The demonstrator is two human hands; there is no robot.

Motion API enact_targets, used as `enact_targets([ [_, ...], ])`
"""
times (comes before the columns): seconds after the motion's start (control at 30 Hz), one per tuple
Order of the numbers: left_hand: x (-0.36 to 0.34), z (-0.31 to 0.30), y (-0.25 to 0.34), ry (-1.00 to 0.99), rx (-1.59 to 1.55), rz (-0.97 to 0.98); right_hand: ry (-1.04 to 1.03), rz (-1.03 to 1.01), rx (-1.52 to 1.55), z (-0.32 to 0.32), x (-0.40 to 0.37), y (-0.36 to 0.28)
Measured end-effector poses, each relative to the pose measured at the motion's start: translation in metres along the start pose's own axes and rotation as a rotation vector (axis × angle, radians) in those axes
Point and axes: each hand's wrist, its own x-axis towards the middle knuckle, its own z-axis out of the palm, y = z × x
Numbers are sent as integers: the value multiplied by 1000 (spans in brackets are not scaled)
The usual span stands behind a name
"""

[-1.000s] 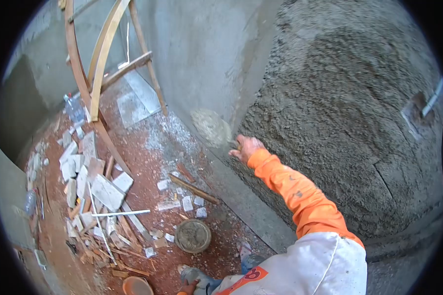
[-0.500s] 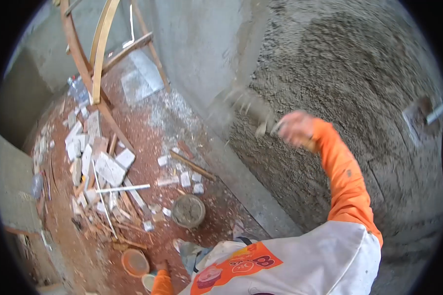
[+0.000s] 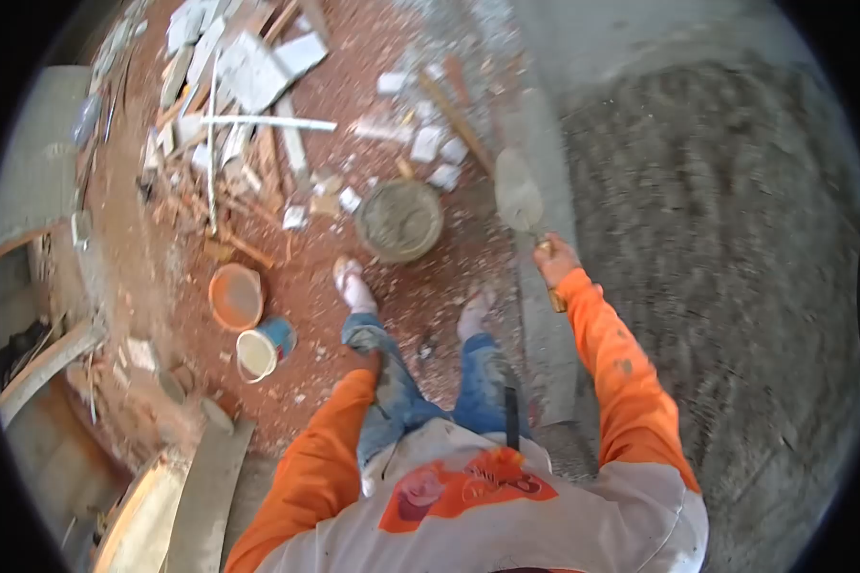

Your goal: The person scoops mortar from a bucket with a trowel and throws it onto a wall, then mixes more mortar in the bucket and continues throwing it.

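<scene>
Gripping a pointed masonry trowel [image 3: 519, 196] by its wooden handle, the right hand [image 3: 556, 260] has its fingers wrapped closed. The trowel is above the near edge of a grey concrete strip [image 3: 548, 358], its blade pointing away from the person and looking pale and mostly bare. Just left of the blade, a round tub [image 3: 398, 258] of grey mortar [image 3: 399, 218] stands on the reddish dirt floor, in front of the person's feet. The left hand [image 3: 373, 362] is down by the left knee; its fingers are too dark and small to tell whether they are curled or spread. Beyond it, an orange bucket [image 3: 217, 309] stands beside a blue-and-white pail [image 3: 279, 334]. Farther out lie a wooden strip [image 3: 454, 122], broken white slabs [image 3: 258, 72] and a thin white pipe [image 3: 269, 121]. Rough wet-looking plaster [image 3: 707, 267] fills the right side.
</scene>
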Motion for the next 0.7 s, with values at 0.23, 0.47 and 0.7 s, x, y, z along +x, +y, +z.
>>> enact_targets([
  [0.23,33,-1,-23,56,375,366,-413,126,-486,254,113,-5],
  [0.47,56,-12,-47,-1,292,390,-273,260,-483,353,101,3],
  [0.7,67,-19,-49,15,257,424,-345,319,-450,355,94,-1],
])
